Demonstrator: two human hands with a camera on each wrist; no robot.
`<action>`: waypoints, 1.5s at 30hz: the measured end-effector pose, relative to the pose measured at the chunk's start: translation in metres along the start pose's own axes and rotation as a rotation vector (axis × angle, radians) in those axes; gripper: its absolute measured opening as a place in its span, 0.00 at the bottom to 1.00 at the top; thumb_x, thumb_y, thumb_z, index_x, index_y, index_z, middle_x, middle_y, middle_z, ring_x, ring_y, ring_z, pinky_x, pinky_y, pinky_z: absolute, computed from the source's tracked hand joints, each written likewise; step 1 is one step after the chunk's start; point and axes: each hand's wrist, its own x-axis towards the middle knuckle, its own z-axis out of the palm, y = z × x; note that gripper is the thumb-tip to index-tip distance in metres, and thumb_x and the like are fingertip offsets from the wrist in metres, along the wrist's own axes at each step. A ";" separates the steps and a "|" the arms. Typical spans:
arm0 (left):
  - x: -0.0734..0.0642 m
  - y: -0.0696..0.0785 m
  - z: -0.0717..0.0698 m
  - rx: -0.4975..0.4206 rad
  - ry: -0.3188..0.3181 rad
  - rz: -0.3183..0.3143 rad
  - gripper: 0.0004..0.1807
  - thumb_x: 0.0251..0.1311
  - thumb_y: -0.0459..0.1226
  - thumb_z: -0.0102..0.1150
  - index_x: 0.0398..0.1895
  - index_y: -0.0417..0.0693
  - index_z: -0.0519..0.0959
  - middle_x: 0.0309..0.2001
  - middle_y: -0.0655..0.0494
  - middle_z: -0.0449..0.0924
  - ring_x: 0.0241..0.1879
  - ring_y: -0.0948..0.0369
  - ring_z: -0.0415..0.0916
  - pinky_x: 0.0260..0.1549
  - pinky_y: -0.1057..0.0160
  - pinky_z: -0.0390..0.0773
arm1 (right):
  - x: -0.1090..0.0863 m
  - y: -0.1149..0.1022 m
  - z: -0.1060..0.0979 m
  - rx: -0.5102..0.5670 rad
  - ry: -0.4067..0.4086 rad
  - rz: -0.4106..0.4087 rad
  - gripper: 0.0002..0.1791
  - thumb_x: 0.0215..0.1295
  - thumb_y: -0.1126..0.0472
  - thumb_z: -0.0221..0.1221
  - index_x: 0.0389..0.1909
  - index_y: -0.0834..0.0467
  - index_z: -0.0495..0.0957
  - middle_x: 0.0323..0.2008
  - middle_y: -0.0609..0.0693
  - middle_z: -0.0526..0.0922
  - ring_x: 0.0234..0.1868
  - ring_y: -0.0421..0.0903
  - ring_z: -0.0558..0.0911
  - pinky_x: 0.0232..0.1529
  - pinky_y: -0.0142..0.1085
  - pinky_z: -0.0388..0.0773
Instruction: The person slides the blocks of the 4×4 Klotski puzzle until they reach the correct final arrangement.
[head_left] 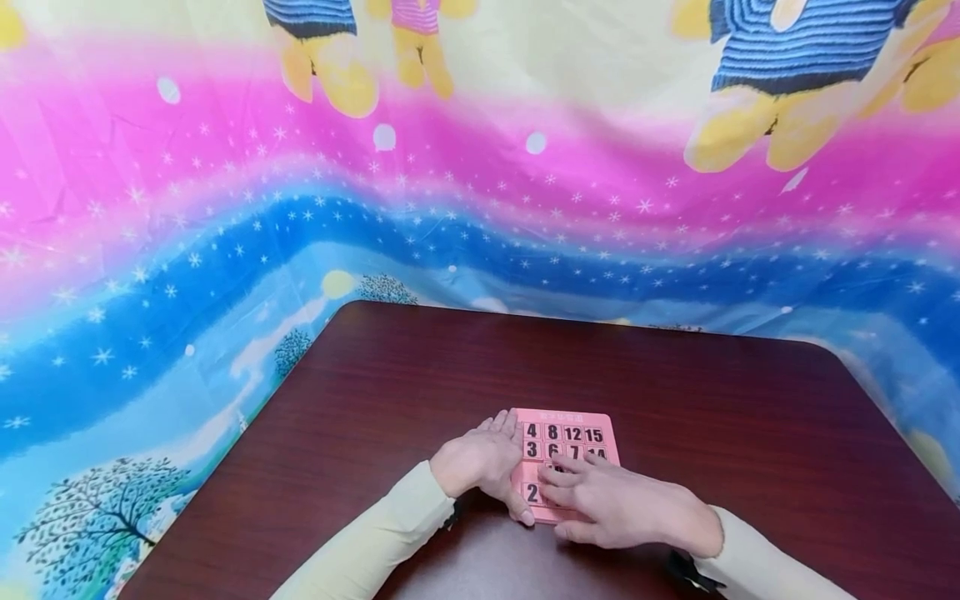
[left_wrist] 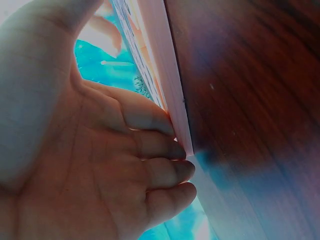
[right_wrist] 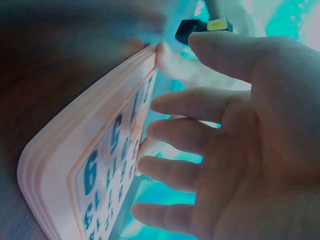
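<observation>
A pink number sliding puzzle (head_left: 564,415) lies flat on the table, its black digits partly covered by my right hand. Tiles 4, 8, 12 and 15 show along its far row, and a tile marked 2 (head_left: 532,492) is near the lower left. My left hand (head_left: 487,457) rests along the puzzle's left side, fingers extended and thumb by the near corner. In the left wrist view, its fingertips (left_wrist: 185,171) meet the pale side edge. Over the puzzle's near right part is my right hand (head_left: 622,502), fingers spread; the right wrist view shows nothing held in it.
The dark reddish-brown table (head_left: 405,367) extends around the puzzle, with rounded far corners. Behind it hangs a patterned cloth (head_left: 480,225) in pink, blue and yellow. A dark band (head_left: 693,571) is at my right wrist.
</observation>
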 end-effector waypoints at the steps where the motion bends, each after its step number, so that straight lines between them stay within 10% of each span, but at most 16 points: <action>1: 0.000 0.000 0.000 0.004 0.000 0.000 0.73 0.33 0.75 0.66 0.77 0.39 0.52 0.79 0.42 0.45 0.78 0.51 0.46 0.76 0.58 0.53 | -0.002 -0.002 0.000 -0.009 -0.003 -0.011 0.29 0.71 0.42 0.52 0.68 0.50 0.71 0.69 0.49 0.72 0.73 0.56 0.65 0.67 0.63 0.65; 29: 0.000 -0.001 0.002 -0.020 0.008 -0.003 0.74 0.32 0.75 0.67 0.77 0.39 0.51 0.79 0.42 0.44 0.78 0.51 0.45 0.77 0.58 0.52 | -0.001 -0.006 0.007 -0.109 0.034 -0.139 0.25 0.74 0.42 0.48 0.67 0.44 0.72 0.67 0.48 0.74 0.70 0.55 0.70 0.62 0.60 0.70; 45: 0.001 0.000 0.002 -0.001 0.009 -0.001 0.73 0.33 0.75 0.66 0.77 0.39 0.51 0.79 0.42 0.45 0.78 0.51 0.46 0.76 0.58 0.53 | 0.008 0.004 0.008 0.005 0.026 0.021 0.27 0.73 0.41 0.49 0.67 0.48 0.72 0.68 0.48 0.73 0.73 0.57 0.65 0.66 0.66 0.64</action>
